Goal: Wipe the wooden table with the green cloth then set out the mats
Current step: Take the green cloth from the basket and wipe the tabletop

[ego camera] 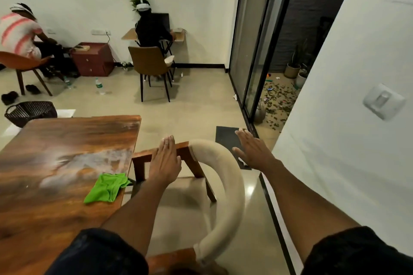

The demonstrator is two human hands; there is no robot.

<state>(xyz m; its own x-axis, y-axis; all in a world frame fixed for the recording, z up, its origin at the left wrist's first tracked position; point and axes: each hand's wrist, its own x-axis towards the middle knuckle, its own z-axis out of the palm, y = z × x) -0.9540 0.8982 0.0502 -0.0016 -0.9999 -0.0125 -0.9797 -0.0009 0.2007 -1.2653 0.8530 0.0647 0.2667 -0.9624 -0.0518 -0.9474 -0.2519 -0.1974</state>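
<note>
My left hand [165, 163] hovers flat, fingers [166, 144] spread wide and holding nothing, over the wooden chair with the curved cream backrest [225, 176]. My right hand [252, 152] is also splayed and empty, farther off over the floor. The crumpled bright green cloth [106, 187] lies at the right edge of the brown wooden table [55, 140], near its close end, just left of and below my left hand, its long axis running away from me along that edge. The left hand is clearly nearer. I see no mats.
</note>
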